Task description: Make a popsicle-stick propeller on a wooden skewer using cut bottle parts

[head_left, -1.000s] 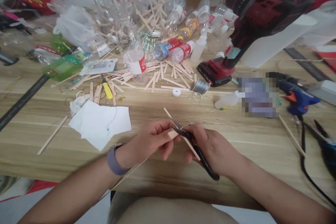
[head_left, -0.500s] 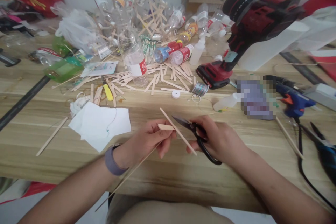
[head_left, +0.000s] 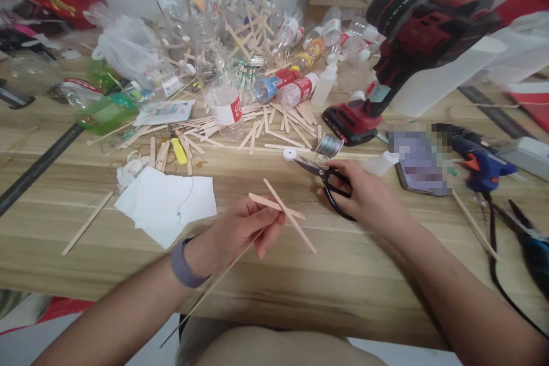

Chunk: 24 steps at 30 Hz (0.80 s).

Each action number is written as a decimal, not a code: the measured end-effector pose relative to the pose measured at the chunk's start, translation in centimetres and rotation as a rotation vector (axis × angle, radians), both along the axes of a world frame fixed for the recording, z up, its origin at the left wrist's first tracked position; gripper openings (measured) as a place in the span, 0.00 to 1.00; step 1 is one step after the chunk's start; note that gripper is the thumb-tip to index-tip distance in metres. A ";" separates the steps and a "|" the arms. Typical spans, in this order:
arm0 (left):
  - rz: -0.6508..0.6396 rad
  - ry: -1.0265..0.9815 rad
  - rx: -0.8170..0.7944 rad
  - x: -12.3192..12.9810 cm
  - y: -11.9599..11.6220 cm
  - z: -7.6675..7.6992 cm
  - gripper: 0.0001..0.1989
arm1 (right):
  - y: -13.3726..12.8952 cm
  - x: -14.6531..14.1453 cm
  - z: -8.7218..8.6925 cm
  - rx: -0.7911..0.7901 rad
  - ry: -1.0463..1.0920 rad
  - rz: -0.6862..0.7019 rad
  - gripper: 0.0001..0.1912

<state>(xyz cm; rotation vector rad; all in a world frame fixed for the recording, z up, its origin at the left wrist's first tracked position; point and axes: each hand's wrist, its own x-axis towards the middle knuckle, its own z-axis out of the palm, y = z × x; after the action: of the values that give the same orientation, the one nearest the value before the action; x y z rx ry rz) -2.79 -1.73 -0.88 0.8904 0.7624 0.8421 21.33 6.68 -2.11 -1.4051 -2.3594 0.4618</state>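
Observation:
Between the thumb and fingers of my left hand (head_left: 253,223) are two crossed wooden craft sticks (head_left: 300,231), forming an X in front of the fingertips. A long thin wooden skewer (head_left: 214,281) runs from beneath that hand down toward my lap. My right hand (head_left: 354,189) is closed around the black handles of a pair of scissors (head_left: 317,170), held off to the right of the sticks. The blades point up and left, close by a small white disc-shaped spool (head_left: 289,154). A wire spool (head_left: 329,145) lies just beyond the scissors.
White paper sheets (head_left: 171,206) and a loose craft stick (head_left: 88,223) lie at left. Behind are scattered sticks, a yellow-handled tool (head_left: 178,150) and plastic bottles (head_left: 225,108). A red power drill (head_left: 412,51), phone (head_left: 422,163), glue gun (head_left: 482,163) and pliers (head_left: 529,246) occupy the right.
My right hand has moved the scissors up and away from the sticks. In my left hand, one craft stick now shows more fully across the other.

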 end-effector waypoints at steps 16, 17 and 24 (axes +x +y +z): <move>-0.120 -0.050 -0.152 0.5 -0.6 -0.4 0.19 | -3.6 -1.6 2.7 -0.058 0.301 0.283 0.09; -0.124 -0.055 -0.158 0.5 -0.7 -0.4 0.18 | -4.2 -1.9 2.9 -0.111 0.353 0.320 0.09; -0.148 -0.066 -0.203 0.8 -0.9 -0.3 0.14 | -5.6 -2.8 2.2 -0.110 0.458 0.379 0.08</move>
<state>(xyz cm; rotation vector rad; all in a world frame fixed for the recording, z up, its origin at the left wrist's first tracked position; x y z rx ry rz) -1.98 -2.67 -1.15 0.7248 0.7019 0.6480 18.50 1.13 0.12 -0.7734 -2.2292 0.9186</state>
